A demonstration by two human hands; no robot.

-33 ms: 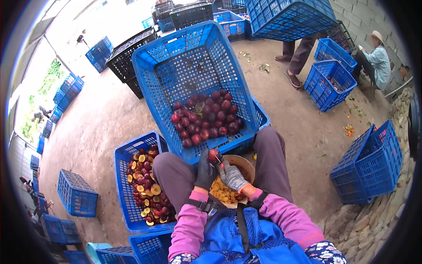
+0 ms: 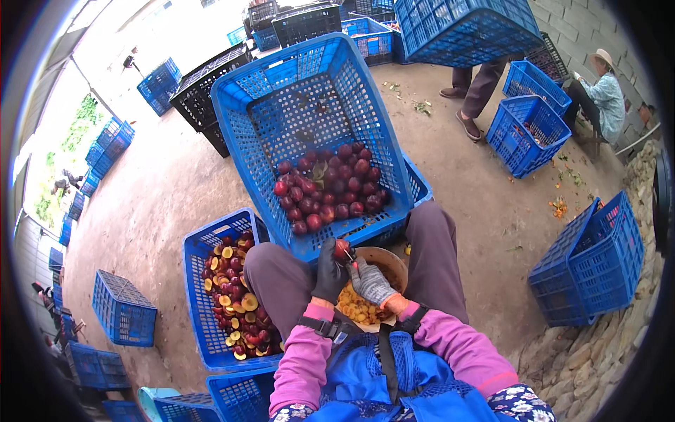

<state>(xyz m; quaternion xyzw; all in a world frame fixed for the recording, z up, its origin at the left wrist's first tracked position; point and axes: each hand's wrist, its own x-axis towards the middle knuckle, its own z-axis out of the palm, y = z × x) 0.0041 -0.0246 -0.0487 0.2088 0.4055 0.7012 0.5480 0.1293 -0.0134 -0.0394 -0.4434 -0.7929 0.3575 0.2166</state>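
Note:
My left hand [image 2: 329, 273], in a dark glove, is closed round a red plum [image 2: 342, 248]. My right hand [image 2: 373, 283], in a grey knitted glove, is closed beside it on a thin tool [image 2: 350, 256] that meets the plum; the glove hides most of it. Below both hands, a round bowl [image 2: 398, 263] between my knees holds yellow-orange fruit pieces or pits [image 2: 356, 307]. A tilted blue crate [image 2: 242, 141] in front of me contains whole dark-red plums [image 2: 334, 186]. Cut plums [image 2: 242, 302] with yellow flesh fill another blue crate [image 2: 195, 309] by my left knee.
Black crates [image 2: 200, 98] stand behind the tilted one. At the far right, a standing person [image 2: 478, 91] is behind a raised blue crate [image 2: 467, 32], and a seated person [image 2: 605, 98] sits near blue crates [image 2: 527, 133]. More blue crates [image 2: 590, 260] stand at right.
The raised blue crate at the far right has shifted very slightly. My hands and the plum look the same.

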